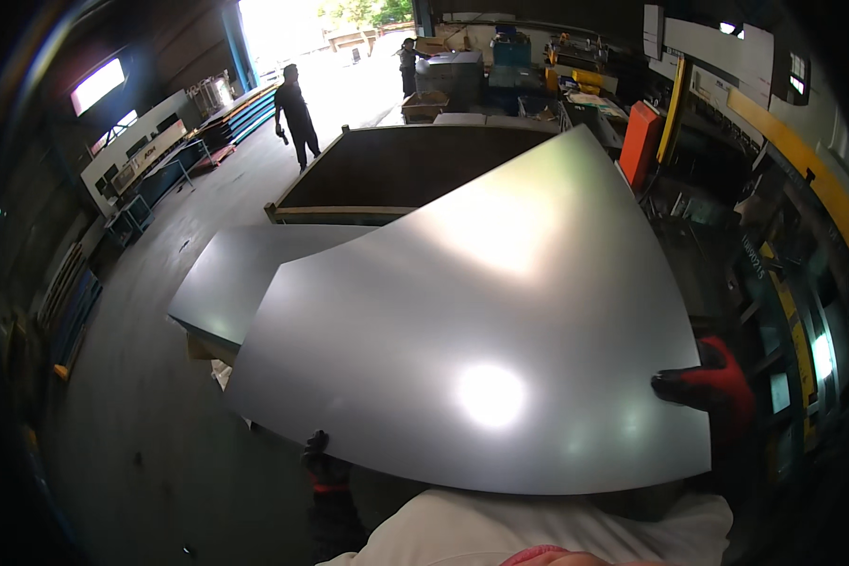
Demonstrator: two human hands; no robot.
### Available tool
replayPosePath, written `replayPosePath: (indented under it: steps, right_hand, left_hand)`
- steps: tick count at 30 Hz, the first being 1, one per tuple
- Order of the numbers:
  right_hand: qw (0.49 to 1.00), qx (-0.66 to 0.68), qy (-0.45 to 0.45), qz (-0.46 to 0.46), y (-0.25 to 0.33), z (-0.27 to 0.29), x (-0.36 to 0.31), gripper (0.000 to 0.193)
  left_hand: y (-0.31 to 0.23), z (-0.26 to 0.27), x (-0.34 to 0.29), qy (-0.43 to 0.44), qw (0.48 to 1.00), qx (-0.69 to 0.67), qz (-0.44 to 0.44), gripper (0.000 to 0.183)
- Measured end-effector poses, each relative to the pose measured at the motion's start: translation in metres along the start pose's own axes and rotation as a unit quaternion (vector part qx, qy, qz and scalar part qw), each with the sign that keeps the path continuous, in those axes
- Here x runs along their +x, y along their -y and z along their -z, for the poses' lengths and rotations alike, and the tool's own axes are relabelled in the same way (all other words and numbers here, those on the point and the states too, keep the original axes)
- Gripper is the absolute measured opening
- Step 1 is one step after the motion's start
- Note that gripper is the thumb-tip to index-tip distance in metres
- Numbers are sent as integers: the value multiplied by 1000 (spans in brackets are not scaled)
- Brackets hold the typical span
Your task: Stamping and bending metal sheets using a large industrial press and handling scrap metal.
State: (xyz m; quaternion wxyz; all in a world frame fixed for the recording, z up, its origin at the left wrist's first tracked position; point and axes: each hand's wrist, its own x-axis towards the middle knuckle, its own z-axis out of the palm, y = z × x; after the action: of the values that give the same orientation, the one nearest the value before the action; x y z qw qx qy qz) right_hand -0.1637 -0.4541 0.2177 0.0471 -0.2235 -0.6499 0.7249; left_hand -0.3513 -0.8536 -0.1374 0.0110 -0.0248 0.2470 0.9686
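I have both hands on a large, smooth, silver-grey metal sheet (pixel 424 340), which spans the middle of the scene. The left hand (pixel 323 467), in a black and red glove, is closed over its near left edge, fingertips on top; the right hand (pixel 717 387), in a red and black glove, grips the right edge with the thumb laid flat on the face. I can't see the fingers beneath. On the far left I make out dark lettering on a pale machine (pixel 146 156), and on the right white characters on a dark metal frame (pixel 753 259). The near edge bows close to the body, and the far corner rises toward an orange-red upright box (pixel 641 141). A second grey metal sheet (pixel 245 274) lies partly covered on the left, with a dark, tan-rimmed rectangular surface (pixel 358 170) beyond. Grey concrete floor (pixel 132 377) runs along the left, toward a standing person (pixel 297 113).
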Motion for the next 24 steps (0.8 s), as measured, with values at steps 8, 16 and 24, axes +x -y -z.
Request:
replayPosePath:
  steps: [8, 16, 24]
  right_hand:
    - [827, -373, -114, 404, -46, 90, -56, 14]
    - [842, -509, -123, 129, -13, 75, -55, 39]
    - [652, -731, -153, -134, -18, 127, -59, 38]
  left_hand:
    - [57, 21, -36, 20, 953, 302, -2, 25]
    - [-40, 63, 46, -30, 927, 350, -130, 27]
    - [-88, 163, 112, 36, 702, 654, -280, 27]
